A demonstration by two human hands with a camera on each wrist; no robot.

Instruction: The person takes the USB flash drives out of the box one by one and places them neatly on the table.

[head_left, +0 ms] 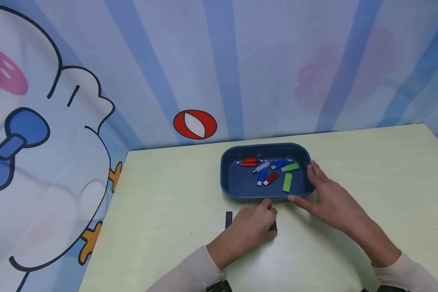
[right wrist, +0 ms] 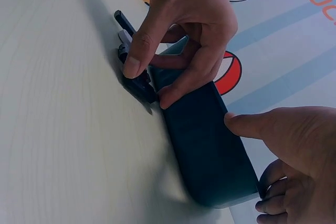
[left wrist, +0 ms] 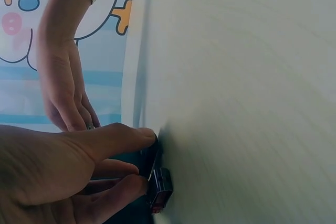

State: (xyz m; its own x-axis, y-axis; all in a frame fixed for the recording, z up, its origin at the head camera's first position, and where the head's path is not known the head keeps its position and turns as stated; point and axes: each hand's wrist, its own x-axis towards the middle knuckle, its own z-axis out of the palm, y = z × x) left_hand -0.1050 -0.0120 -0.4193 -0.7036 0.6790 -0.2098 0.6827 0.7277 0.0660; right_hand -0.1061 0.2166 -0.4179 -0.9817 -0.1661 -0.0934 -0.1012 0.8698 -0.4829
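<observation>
A dark blue tray on the table holds several small USB sticks, among them a light green USB stick, a blue USB stick and a dark red USB stick. My right hand grips the tray's near right corner, thumb on the near side and fingers along the right side. Just in front of the tray, my left hand pinches a small flat black piece between thumb and fingers, low over the table. Its exact kind is partly hidden by the hand.
Beside the left hand lies a slim black stick, with a small white piece near it in the right wrist view. A small dark piece with a red end is close to the left fingertips. A printed wall stands behind the table.
</observation>
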